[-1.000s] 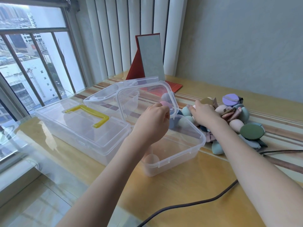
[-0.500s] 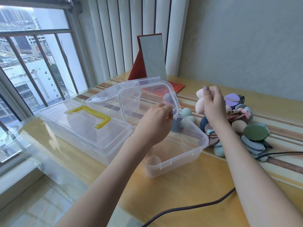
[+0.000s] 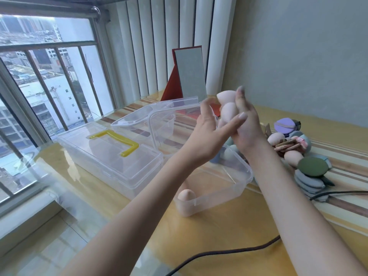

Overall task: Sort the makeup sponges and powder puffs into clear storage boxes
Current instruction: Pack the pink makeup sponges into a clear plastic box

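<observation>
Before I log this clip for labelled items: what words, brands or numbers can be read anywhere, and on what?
None can be read.
Clear storage boxes, yellow handle: no print shows.
Sponges in the right hand and pile of puffs: no legible marks.
Buildings beyond the window: too small and blurred.

Daylight is admitted through a barred window [image 3: 45, 92] at the left, beyond which city buildings are seen. White vertical blinds [image 3: 159, 46] are hung beside a plain grey wall [image 3: 298, 56]. A yellow striped tabletop [image 3: 229, 232] is covered with glass.
</observation>
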Demonstrator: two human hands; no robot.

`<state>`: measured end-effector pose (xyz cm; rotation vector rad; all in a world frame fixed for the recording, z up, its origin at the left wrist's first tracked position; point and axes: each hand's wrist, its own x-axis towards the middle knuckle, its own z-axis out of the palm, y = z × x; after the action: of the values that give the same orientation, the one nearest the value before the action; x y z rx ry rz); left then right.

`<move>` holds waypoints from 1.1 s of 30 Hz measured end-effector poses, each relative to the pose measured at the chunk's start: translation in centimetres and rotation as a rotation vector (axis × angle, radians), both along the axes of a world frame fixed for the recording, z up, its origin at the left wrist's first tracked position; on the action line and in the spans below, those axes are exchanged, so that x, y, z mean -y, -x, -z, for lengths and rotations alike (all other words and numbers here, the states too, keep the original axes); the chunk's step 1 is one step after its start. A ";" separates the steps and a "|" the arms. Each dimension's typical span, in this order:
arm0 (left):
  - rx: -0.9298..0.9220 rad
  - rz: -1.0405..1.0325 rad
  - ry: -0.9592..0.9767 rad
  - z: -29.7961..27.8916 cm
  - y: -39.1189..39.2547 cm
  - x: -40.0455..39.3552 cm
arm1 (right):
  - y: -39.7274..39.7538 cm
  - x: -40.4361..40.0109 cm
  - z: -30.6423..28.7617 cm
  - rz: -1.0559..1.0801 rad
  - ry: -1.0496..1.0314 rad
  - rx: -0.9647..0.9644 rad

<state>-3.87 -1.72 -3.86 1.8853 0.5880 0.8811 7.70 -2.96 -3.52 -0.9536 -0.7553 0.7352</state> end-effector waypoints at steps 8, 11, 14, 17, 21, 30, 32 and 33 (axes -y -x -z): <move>0.127 -0.213 0.013 0.9 1.1 0.0 | 4.0 -0.4 0.7 -0.208 0.096 -0.119; 0.089 -0.315 -0.158 1.4 2.1 -0.3 | 4.2 -0.4 0.5 -0.209 0.137 -0.051; 0.128 -0.392 -0.304 2.3 3.1 -0.2 | 3.7 0.2 -0.1 -0.258 0.214 0.054; 0.172 -0.501 -0.404 2.6 3.8 -0.1 | 2.3 1.5 -0.5 -0.287 0.329 0.180; 0.236 -0.568 -0.341 1.7 4.9 -0.8 | 0.4 3.5 -1.2 -0.471 0.522 0.459; 0.280 -0.462 -0.373 1.9 6.3 -0.2 | 3.7 3.5 -0.6 -0.408 0.815 1.076; 0.250 -0.419 -0.375 2.3 6.5 -0.2 | 4.5 3.3 0.0 -0.380 0.804 1.081; 0.235 -0.393 -0.379 2.4 6.6 -0.3 | 4.8 3.3 0.2 -0.360 0.802 1.084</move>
<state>-10.47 -1.46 -6.25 1.9879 0.6946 1.5374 2.94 -6.23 -3.75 -2.0403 -1.6632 0.8247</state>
